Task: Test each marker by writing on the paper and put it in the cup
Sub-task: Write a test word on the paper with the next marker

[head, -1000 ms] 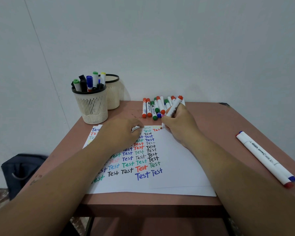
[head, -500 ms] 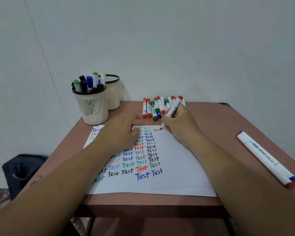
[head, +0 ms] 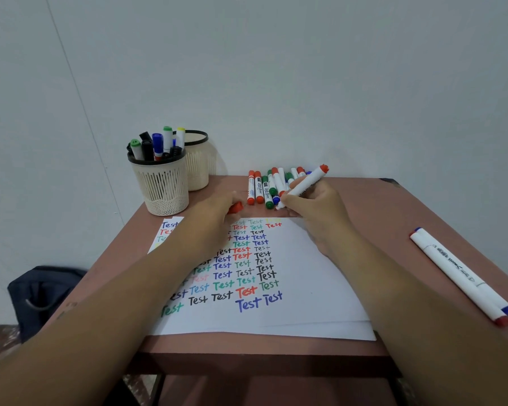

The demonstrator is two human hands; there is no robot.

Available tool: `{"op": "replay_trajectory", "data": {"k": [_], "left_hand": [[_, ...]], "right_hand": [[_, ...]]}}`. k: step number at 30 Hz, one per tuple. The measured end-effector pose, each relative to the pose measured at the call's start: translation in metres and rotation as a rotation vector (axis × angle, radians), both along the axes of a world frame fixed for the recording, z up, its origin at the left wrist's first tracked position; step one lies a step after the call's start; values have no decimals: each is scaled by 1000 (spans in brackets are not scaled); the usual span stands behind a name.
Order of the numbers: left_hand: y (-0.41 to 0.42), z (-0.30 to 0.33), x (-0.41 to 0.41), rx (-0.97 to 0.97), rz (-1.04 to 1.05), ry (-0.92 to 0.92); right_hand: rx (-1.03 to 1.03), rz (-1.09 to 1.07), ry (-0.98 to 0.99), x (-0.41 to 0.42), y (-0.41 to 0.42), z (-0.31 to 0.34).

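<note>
1. At the far edge of the paper (head: 305,273), your right hand (head: 320,212) was wrapped round a red-ended marker (head: 304,184), its tip pointing down just past the top of the sheet. Your left hand (head: 214,215) pinched the red cap (head: 235,207) close beside it. Had you missed the tip when capping, ink could have streaked your fingers or the desk (head: 393,218).

2. Behind your right hand lay the untested markers (head: 266,189) in a loose heap, touching your knuckles. A careless swing toward the cup (head: 160,186) might have scattered them or rolled some off the back edge.

3. Over on the left, that cup already stood crowded with markers (head: 156,145). Dropping another in from height could have bounced it out or tipped the light basket. The second cup (head: 198,168) behind it looked roomier, though I could not tell what it held.

4. Near the right edge of the desk, two long pens (head: 464,276) rested well apart from the work. Your right forearm passed close, and a nudge could have sent them to the floor.

5. Fresh red writing (head: 274,225) near the top of the sheet sat right by your hands and could have smeared.
</note>
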State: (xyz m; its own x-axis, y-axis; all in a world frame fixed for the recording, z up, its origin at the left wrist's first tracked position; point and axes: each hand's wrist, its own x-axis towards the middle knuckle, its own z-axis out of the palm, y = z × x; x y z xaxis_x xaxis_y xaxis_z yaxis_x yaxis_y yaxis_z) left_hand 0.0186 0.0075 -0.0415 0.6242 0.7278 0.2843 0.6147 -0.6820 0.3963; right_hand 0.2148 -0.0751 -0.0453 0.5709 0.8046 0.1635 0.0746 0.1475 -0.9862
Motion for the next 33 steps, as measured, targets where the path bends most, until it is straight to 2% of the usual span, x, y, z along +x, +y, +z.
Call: {"op": "replay_trajectory", "data": {"k": [8, 15, 22, 33], "left_hand": [[-19, 29, 3, -6, -38, 156], [-18, 21, -4, 52, -102, 30], [-20, 25, 0, 111, -133, 55], [-18, 19, 5, 80, 8, 109]], "right_hand": [[146, 247, 239, -13, -14, 11], [140, 319, 262, -17, -17, 12], [49, 299, 94, -19, -19, 10], [13, 282, 94, -23, -18, 13]]}}
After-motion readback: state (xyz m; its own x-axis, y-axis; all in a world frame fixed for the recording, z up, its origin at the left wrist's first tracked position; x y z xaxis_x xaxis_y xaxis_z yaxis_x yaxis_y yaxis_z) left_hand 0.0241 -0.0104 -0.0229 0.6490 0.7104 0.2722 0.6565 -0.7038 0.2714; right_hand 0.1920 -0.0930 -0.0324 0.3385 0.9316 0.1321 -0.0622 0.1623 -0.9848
